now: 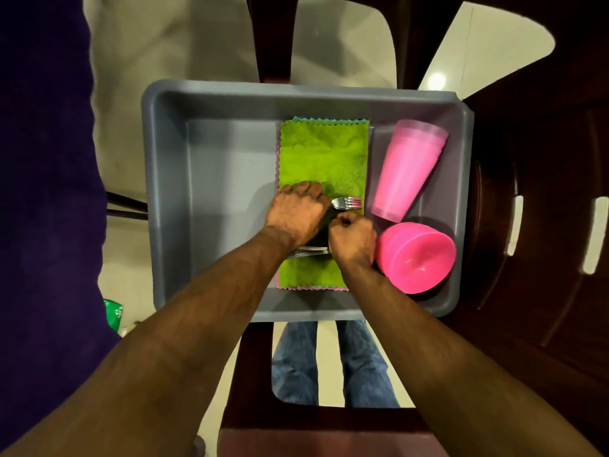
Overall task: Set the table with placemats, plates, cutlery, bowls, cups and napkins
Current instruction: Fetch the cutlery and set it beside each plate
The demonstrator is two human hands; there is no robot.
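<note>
Steel forks (346, 202) lie on green cloth napkins (324, 153) inside the grey plastic tub (211, 179). Left hand (296, 211) grips the forks; right hand (352, 239) is curled, its hold unclear.

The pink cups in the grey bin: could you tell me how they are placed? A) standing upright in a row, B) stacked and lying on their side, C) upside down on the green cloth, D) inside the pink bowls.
B: the pink cups lie nested and tipped over in the grey bin, beside the green cloth and just above the pink bowls.
</note>
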